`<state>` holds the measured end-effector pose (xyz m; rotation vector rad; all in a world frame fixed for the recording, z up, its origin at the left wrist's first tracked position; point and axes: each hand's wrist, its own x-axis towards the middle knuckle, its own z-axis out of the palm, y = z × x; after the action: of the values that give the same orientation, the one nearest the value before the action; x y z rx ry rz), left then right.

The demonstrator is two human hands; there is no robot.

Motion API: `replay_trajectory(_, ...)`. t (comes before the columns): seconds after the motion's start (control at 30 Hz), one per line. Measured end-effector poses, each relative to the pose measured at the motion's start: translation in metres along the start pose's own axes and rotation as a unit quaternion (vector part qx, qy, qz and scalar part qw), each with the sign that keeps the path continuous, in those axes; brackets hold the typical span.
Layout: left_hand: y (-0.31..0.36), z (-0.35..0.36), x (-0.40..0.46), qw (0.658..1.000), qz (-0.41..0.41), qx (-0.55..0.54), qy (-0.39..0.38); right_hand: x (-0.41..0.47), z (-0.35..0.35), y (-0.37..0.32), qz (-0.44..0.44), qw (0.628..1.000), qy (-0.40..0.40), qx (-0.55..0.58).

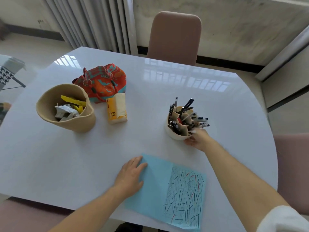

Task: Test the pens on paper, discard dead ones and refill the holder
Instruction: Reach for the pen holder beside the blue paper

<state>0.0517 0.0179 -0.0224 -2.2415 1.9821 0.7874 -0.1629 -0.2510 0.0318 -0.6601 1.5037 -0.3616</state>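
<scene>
A light blue paper (157, 185) lies near the table's front edge, its right half covered in dark and red pen strokes. My left hand (132, 173) rests flat on the paper's left corner. A round cream pen holder (175, 133) stands to the right of centre, with several dark pens (187, 106) sticking out of it. My right hand (197, 138) is at the holder's near right side, fingers touching its rim and the pens there; whether it grips a pen is unclear.
A tan woven basket (80, 124) with crumpled wrappers and yellow scraps stands at the left. Behind it lies an orange patterned bag (103, 81), beside a yellow tissue pack (117, 109). A pink chair (175, 36) stands at the far side of the white table (150, 97).
</scene>
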Motion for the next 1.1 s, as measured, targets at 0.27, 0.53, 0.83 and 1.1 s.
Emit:
replay_trajectory(0.27, 0.003, -0.006, 0.001, 1.000, -0.014, -0.007, -0.009, -0.015, 0.009, -0.010, -0.021, 0.999, -0.018, -0.033)
replay_trajectory(0.53, -0.007, -0.008, -0.003, 0.999, -0.033, 0.003, -0.033, -0.030, 0.004, -0.018, -0.058, 0.998, -0.025, 0.018)
replay_trajectory(0.83, -0.005, -0.005, -0.002, 0.998, -0.038, -0.001, -0.044, -0.040, 0.026, -0.018, -0.265, 0.905, 0.192, -0.273)
replay_trajectory(1.1, -0.006, -0.009, 0.001, 0.998, -0.035, 0.001, -0.046, -0.039, 0.049, 0.008, -0.390, 0.819, 0.241, -0.345)
